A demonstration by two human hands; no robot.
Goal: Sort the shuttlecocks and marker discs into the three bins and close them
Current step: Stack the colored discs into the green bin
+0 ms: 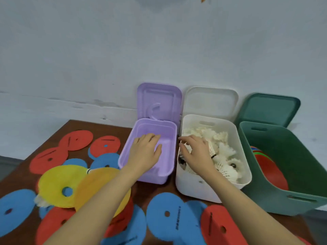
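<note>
Head view: left hand (146, 152) spread flat inside purple bin (123, 156); right hand (196, 152) loosely curled over shuttlecocks (224, 152) in white bin (185, 184); marker discs (169, 220) strewn near and left, nearer left hand.

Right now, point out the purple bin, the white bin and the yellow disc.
purple bin (168, 138): head view, right inner wall.
white bin (192, 189): head view, front outer wall.
yellow disc (53, 181): head view, left of its hole.
</note>
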